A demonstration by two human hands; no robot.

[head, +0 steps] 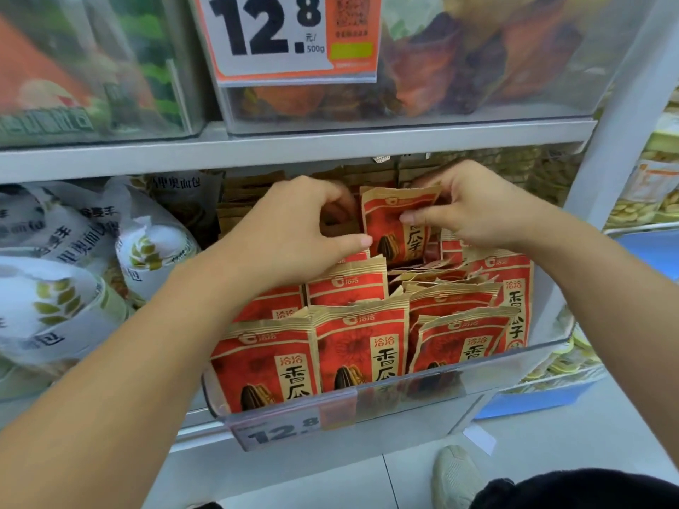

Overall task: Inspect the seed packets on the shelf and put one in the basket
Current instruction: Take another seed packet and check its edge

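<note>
The right hand (474,205) pinched the top corner of a red sunflower seed packet (395,225), thumb across its front and fingers curled behind, holding it upright above the rest. The left hand (294,229) curled beside the packet's left edge, thumb tip touching that edge; what its fingers gripped could not be told. Below stood rows of matching seed packets (362,347) in a clear plastic bin (521,365) bearing a 12.8 price tag (283,429). White bread bags (55,288) lay left of the bin.
</note>
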